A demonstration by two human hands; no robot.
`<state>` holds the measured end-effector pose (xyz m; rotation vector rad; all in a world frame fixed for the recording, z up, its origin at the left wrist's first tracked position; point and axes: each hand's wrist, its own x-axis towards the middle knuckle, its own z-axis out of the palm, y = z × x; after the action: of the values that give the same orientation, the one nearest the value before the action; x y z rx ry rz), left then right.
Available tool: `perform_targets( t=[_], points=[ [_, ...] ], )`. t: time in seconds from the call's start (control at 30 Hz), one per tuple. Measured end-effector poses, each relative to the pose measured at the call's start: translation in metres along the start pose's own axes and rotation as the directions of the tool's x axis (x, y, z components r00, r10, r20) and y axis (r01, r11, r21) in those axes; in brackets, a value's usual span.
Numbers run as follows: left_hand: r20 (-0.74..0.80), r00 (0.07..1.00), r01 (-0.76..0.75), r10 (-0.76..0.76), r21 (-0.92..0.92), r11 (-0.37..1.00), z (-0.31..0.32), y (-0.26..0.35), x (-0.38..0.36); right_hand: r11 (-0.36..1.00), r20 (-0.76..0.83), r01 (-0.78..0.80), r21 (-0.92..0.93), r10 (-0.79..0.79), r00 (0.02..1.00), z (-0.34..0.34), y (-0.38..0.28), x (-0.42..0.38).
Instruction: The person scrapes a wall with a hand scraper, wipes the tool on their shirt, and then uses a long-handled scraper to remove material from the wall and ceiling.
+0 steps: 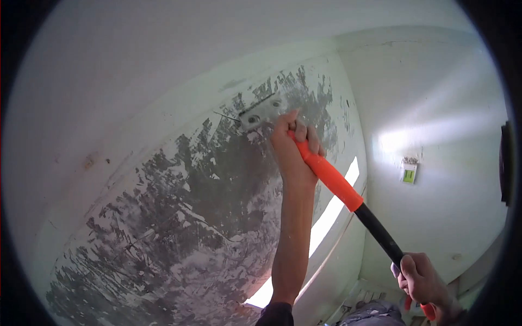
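A long-handled scraper [331, 176] with an orange grip and a black shaft runs diagonally across the view. Its wide metal blade [262, 111] lies at the wall, near the upper edge of a scraped grey patch [228, 174]. Close behind the blade, my left hand [298, 141] is wrapped round the orange grip. My right hand [417, 278] is closed round the black shaft near its lower end, at the lower right. Pale coating remains in streaks and flakes around and within the grey patch.
A bright strip of light [326, 220] crosses the wall behind my left forearm. On the adjoining wall [435, 217] hangs a small white and green item [409, 173]. A dark object [505, 163] stands at the right edge. Grey clothing shows at the bottom.
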<state>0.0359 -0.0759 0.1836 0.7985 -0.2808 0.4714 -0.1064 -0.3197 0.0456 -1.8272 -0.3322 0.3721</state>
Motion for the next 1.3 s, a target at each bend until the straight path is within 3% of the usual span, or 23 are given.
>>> perform_targets(
  t=[0.1,0.17,0.2,0.27,0.33,0.4,0.47,0.53,0.6,0.67,0.73,0.83,0.9,0.93,1.0,1.07,1.13,1.17,1.23,1.27,1.3],
  points=[
    [0.011,0.999,0.044,-0.045,0.054,0.998,0.000,-0.004,0.003,1.000,-0.073,0.004,0.004,-0.003,0.997,-0.010,-0.006,0.014],
    [-0.042,0.999,-0.010,0.010,0.009,1.000,0.002,-0.009,0.007,1.000,-0.117,0.021,0.005,-0.020,0.993,-0.009,0.012,0.017],
    [-0.044,0.999,-0.010,0.010,0.010,1.000,-0.001,-0.009,0.006,1.000,-0.070,-0.003,-0.015,0.002,0.998,-0.004,0.015,0.011],
    [0.059,0.998,0.025,-0.029,0.071,0.997,-0.008,-0.006,0.006,1.000,-0.064,0.027,-0.012,-0.027,0.998,-0.001,0.016,0.010],
    [0.027,1.000,0.006,-0.007,0.070,0.998,0.007,-0.007,0.020,0.998,-0.144,0.066,-0.017,-0.068,0.987,-0.004,0.005,0.027],
    [-0.012,0.999,-0.042,0.043,0.049,0.998,0.005,-0.007,0.018,0.995,-0.121,0.096,0.021,-0.092,0.988,-0.007,0.003,0.025],
    [0.042,0.999,0.027,-0.030,0.073,0.997,-0.006,-0.007,0.006,1.000,-0.034,0.013,-0.026,-0.014,0.999,-0.005,0.011,0.011],
    [0.040,0.999,0.001,-0.003,0.037,0.999,0.012,-0.006,0.026,1.000,-0.064,0.013,-0.013,-0.014,0.998,-0.005,0.011,0.019],
    [0.008,1.000,-0.023,0.023,0.008,1.000,0.005,-0.010,0.022,0.994,-0.142,0.113,-0.008,-0.113,0.984,-0.010,-0.002,0.033],
    [0.061,0.998,-0.033,0.032,0.014,0.999,-0.006,-0.011,0.015,0.999,-0.099,0.048,-0.006,-0.049,0.994,-0.006,0.018,0.019],
    [0.064,0.997,-0.034,0.034,0.010,0.999,0.002,-0.008,0.021,0.995,-0.067,0.084,-0.047,-0.087,0.994,-0.007,0.015,0.019],
    [0.022,1.000,-0.015,0.015,0.028,0.999,-0.001,-0.003,0.009,0.994,-0.144,0.056,0.094,-0.042,0.989,-0.006,-0.002,0.029],
    [0.021,0.999,-0.039,0.038,0.013,0.999,-0.003,0.007,0.002,0.988,-0.083,0.152,-0.015,-0.152,0.985,0.003,0.002,0.020],
    [0.104,0.993,-0.059,0.058,0.008,0.998,-0.014,0.018,-0.015,0.967,-0.024,0.235,-0.101,-0.238,0.971,0.009,0.002,0.014],
    [0.213,0.975,-0.074,0.064,0.041,0.996,-0.014,0.027,-0.014,0.968,-0.060,0.236,-0.085,-0.241,0.969,0.019,0.005,0.014],
    [0.068,0.990,-0.127,0.123,0.058,0.990,-0.013,0.024,-0.012,0.978,-0.119,0.169,-0.124,-0.184,0.976,0.020,0.007,0.014],
    [0.127,0.984,-0.129,0.124,0.036,0.991,-0.024,0.032,-0.030,0.978,-0.113,0.160,-0.133,-0.175,0.978,0.026,0.012,0.008],
    [0.208,0.971,-0.120,0.119,-0.005,0.993,-0.023,0.034,-0.034,0.923,-0.211,0.272,-0.272,-0.333,0.919,0.037,0.014,0.004],
    [0.141,0.985,-0.104,0.099,0.029,0.994,-0.020,0.032,-0.022,0.968,-0.008,0.074,-0.240,-0.079,0.997,0.022,0.024,0.001],
    [0.062,0.992,-0.111,0.108,0.053,0.992,-0.018,0.034,-0.024,0.970,0.006,0.062,-0.234,-0.063,0.998,0.027,0.030,-0.006],
    [0.048,0.992,-0.119,0.116,0.059,0.991,-0.026,0.035,-0.033,0.963,-0.075,0.134,-0.236,-0.155,0.985,0.031,0.034,-0.011]
  ],
)
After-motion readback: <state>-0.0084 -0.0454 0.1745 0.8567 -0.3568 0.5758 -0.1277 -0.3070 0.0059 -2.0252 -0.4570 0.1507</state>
